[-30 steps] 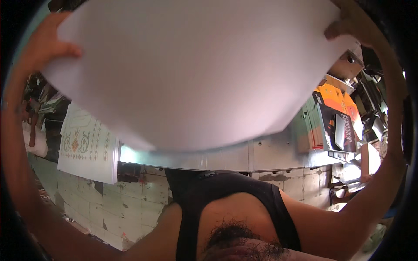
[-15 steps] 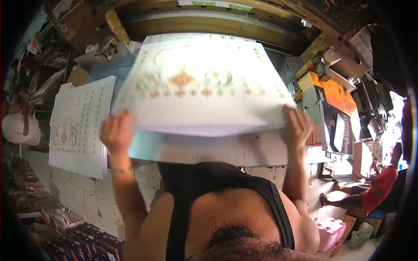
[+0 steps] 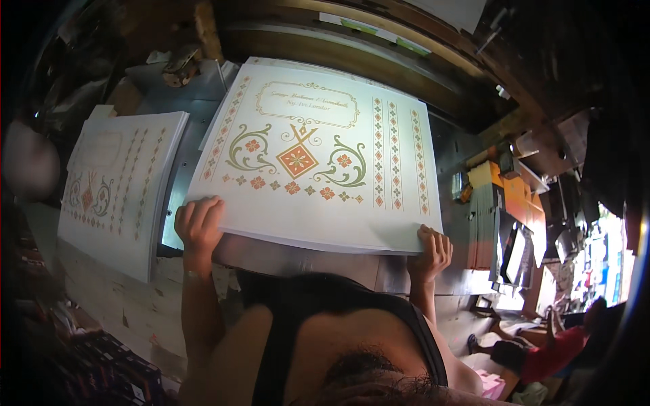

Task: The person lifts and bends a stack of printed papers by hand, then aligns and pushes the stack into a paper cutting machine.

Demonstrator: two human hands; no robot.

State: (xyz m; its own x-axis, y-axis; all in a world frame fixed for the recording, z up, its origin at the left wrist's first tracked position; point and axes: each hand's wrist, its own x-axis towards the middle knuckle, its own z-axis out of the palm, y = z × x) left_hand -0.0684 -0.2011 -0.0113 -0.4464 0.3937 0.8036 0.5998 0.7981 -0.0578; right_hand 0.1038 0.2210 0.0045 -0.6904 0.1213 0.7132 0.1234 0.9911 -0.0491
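A broad stack of white printed sheets lies in front of me on the metal bed of a machine. The top sheet carries a red diamond, green scrolls, flower borders and a framed line of text. At its near left corner my left hand is closed over the paper edge. My right hand is curled round the near right corner, thumb on top. How many sheets lie between the fingers is hidden. To the left, apart from both hands, stands a second stack of sheets with the same print.
Beyond the paper runs a dark machine beam. Orange and black boxes stand at the right, beside a pile of paper. A person in a red shirt sits at the lower right. Dark cartons are stacked at lower left.
The sheets were blurred and bowed along their near edge; now they are flatter and sharp. Both hands keep hold of the corners. The whole view has tilted, and the light has dimmed.
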